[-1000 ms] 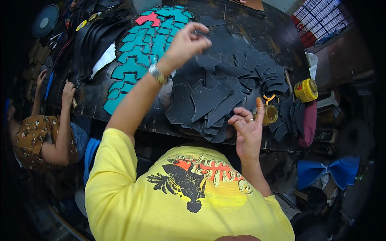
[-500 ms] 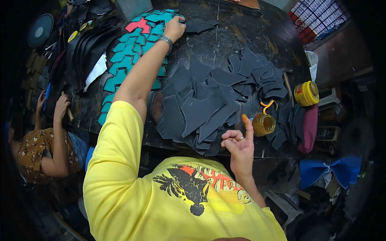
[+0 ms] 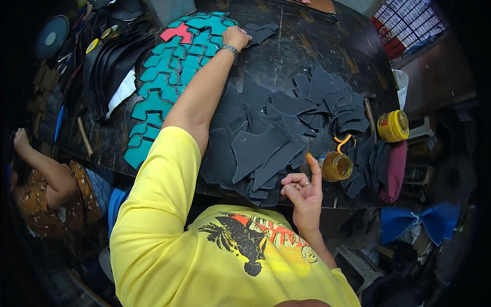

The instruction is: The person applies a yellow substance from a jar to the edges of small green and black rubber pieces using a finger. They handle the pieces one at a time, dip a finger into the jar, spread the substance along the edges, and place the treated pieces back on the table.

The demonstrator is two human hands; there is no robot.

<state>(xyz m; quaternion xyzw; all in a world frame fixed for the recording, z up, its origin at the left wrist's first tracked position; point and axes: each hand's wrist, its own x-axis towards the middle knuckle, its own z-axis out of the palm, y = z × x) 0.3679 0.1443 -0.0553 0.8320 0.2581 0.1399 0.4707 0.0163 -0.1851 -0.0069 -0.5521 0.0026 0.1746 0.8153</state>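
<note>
Left hand: the person's left hand [image 3: 236, 37] reaches far over the table with fingers bent, its fingertips at the near end of a small, dark grey, notched flat piece [image 3: 264, 31]; whether they grip it or merely touch it cannot be told.
Left wrist: a metal-banded watch [image 3: 227, 49].
Right hand: the right hand [image 3: 304, 193] is raised near the table's front edge, grasping nothing, index finger upright and the others loosely curled; a ring [image 3: 307, 183] sits on one finger.
Index tip: coated in an orange-brown wet substance.
Small dark piece: flat on the dark, scuffed tabletop [image 3: 309, 43], just right of the far end of the teal rows.
Teal rows: teal, angular, dark-edged flat pieces [image 3: 156, 105] overlap in a long band left of the left forearm, with one pinkish-red piece [image 3: 177, 33] near the far end.
Grey heap: loose, dark grey, curved-edged flat pieces [image 3: 259, 148], piled between the two hands.
Jar: an open, clear glass jar with amber-brown contents [image 3: 336, 169], tilted, just right of the raised index finger.
Right side: an orange curved object [image 3: 341, 143] behind the jar; a yellow plastic tub [image 3: 392, 126] above a maroon, cloth-like bundle [image 3: 394, 171].
Co-worker: a raised hand [image 3: 21, 141] at far left, well apart from a short wooden stick [image 3: 85, 136] on the table.
</note>
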